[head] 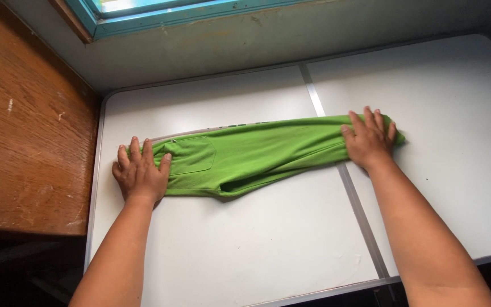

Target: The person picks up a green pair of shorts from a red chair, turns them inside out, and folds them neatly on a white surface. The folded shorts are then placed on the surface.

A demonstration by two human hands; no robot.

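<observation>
Head view: green garment (251, 156), looks like folded trousers with a patch pocket (191, 156) showing, lies stretched left to right across the middle of a white folding surface (257, 244), crossing its metal centre seam (350, 193). Left hand (140, 173) flat on the left end of the cloth, palm down, fingers spread and pointing far, half on the fabric and half on the bare surface; grip apart, nothing pinched, just pressing. Right hand (369, 139) flat on the right end, fingers together-ish and angled far-left, covering the narrow end of the garment; grip also apart, pressing down, not clamped on anything. Both forearms reach in from the near edge, wide apart, elbows out of frame, wrists fairly straight. Judgement on handling: cloth looks light, soft, limp, not fragile; it would slide easily on the smooth top and sag if lifted from one point, so best taken at the two ends or along a folded edge, pinching both layers. Wooden furniture (29, 131) stands left of the surface, touching or just beside it, can't tell which. A blue-framed window (160, 17) sits at the far wall above a grey ledge (257, 45).
</observation>
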